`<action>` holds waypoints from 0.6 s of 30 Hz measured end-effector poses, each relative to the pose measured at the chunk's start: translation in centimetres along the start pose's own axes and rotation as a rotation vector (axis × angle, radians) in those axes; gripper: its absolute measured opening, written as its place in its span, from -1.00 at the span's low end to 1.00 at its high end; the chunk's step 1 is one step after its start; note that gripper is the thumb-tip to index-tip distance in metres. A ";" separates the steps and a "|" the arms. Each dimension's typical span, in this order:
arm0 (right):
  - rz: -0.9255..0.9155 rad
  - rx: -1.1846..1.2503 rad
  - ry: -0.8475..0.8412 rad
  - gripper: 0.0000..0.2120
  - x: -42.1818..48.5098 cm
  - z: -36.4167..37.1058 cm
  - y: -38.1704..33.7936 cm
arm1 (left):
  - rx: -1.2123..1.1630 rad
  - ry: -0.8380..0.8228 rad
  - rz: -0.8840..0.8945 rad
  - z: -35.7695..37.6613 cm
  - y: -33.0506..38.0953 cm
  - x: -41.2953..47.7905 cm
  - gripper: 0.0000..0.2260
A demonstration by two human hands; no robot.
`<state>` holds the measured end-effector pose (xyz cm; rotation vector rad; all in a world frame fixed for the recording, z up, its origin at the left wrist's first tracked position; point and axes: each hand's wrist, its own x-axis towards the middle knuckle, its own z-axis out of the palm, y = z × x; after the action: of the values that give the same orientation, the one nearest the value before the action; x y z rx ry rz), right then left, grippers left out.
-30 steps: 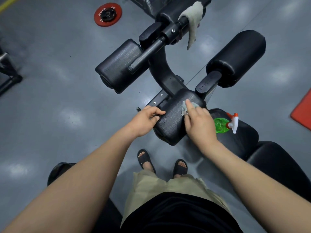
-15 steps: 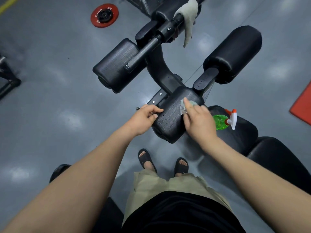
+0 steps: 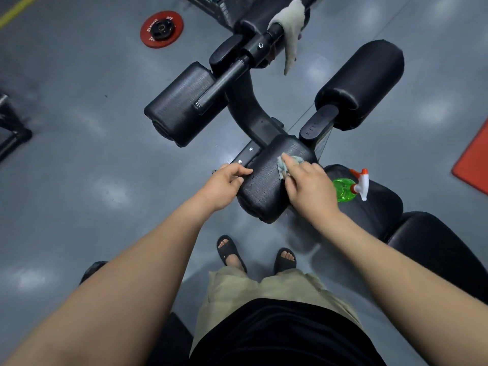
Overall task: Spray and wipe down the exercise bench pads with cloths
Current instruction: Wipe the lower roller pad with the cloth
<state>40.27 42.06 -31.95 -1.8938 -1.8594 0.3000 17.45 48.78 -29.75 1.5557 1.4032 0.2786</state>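
Head view: a crumpled pale grey cloth (image 3: pixel 281 168) is bunched under the curled fingers of the right hand (image 3: pixel 309 188), pressed onto a rounded black pad (image 3: pixel 264 192) with grained vinyl skin. The left hand (image 3: pixel 224 183) grips the pad's left edge. A translucent green spray bottle (image 3: pixel 344 190) lies just right of the right hand.

Red weight plate (image 3: pixel 161 29) lies flat on the grey floor (image 3: pixel 79 180), towards the far edge. Red mat (image 3: pixel 474 165) at the right edge. Yellow line (image 3: pixel 15 9) crosses the far-left corner.
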 end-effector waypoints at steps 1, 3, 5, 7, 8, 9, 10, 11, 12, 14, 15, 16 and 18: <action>-0.004 0.027 -0.006 -0.49 -0.6 0.3 -0.7 | -0.004 0.001 0.002 0.0 -0.1 0.0 -0.62; -0.046 0.077 -0.045 -0.47 -2.6 1.0 -2.7 | -0.017 0.004 0.001 0.0 -0.2 0.0 -0.62; -0.149 0.090 -0.119 -0.48 -4.9 1.6 -4.5 | -0.015 0.005 -0.005 0.0 -0.2 0.0 -0.62; -0.283 0.046 -0.134 -0.50 -5.6 1.5 -4.6 | -0.002 0.006 -0.010 0.0 -0.2 0.0 -0.62; -0.326 0.017 -0.115 -0.51 -5.0 1.3 -4.1 | -0.001 0.007 -0.015 0.0 -0.2 0.1 -0.63; -0.321 -0.006 -0.092 -0.52 -4.2 1.0 -3.4 | -0.005 0.006 -0.021 0.0 -0.2 0.1 -0.63; -0.270 -0.021 -0.062 -0.53 -3.2 0.6 -2.6 | -0.013 0.005 -0.027 0.0 -0.2 0.2 -0.63; -0.183 -0.021 -0.025 -0.54 -2.2 0.1 -1.8 | -0.021 0.000 -0.031 0.0 -0.2 0.2 -0.64; -0.086 -0.006 0.000 -0.56 -1.3 -0.3 -0.9 | -0.027 -0.006 -0.033 0.1 -0.2 0.2 -0.64; 0.039 0.024 -0.007 -0.57 -0.2 -0.5 -0.1 | -0.023 -0.004 -0.030 0.1 -0.2 0.1 -0.66; 0.047 0.034 -0.014 -0.56 -0.1 -0.2 -0.3 | -0.019 -0.001 -0.029 0.0 -0.2 0.1 -0.67; 0.024 0.047 -0.018 -0.55 -0.5 0.2 -0.7 | -0.020 -0.002 -0.030 0.0 -0.2 0.1 -0.67; -0.058 0.079 -0.042 -0.51 -2.3 1.0 -2.4 | -0.029 -0.004 -0.028 0.0 -0.2 0.0 -0.66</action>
<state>37.51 39.92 -32.08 -1.7910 -1.8978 0.3909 17.33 48.73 -29.85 1.5117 1.4109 0.2777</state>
